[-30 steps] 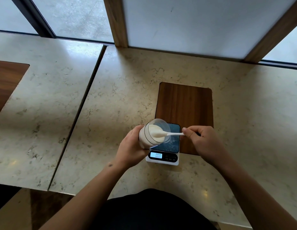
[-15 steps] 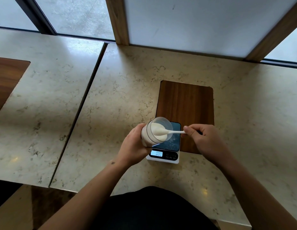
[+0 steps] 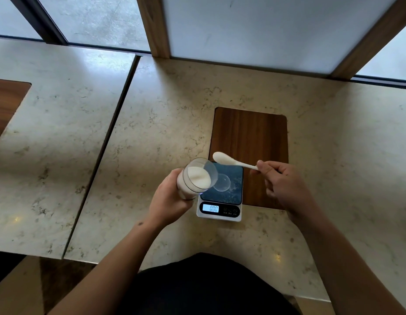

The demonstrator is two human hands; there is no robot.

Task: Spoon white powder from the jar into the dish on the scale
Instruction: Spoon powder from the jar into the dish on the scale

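My left hand (image 3: pixel 169 198) grips a clear jar (image 3: pixel 197 178) of white powder, tilted with its mouth toward the right, over the left edge of the scale (image 3: pixel 220 202). My right hand (image 3: pixel 281 185) pinches the handle of a white spoon (image 3: pixel 231 160); its bowl is out of the jar, raised above the scale's far edge, with white powder on it. A small clear round dish (image 3: pixel 222 183) sits on the scale's dark platform, just right of the jar mouth. The scale display (image 3: pixel 210 208) reads 0.00.
A dark wooden inlay (image 3: pixel 249 137) lies in the marble tabletop (image 3: pixel 165 123) behind and right of the scale. A seam (image 3: pixel 102 153) splits off a second marble slab to the left. Window frames stand at the far edge.
The spoon, which was inside the jar's mouth, has come out and lifted up and to the right with powder on it. The jar stays tilted in my left hand.
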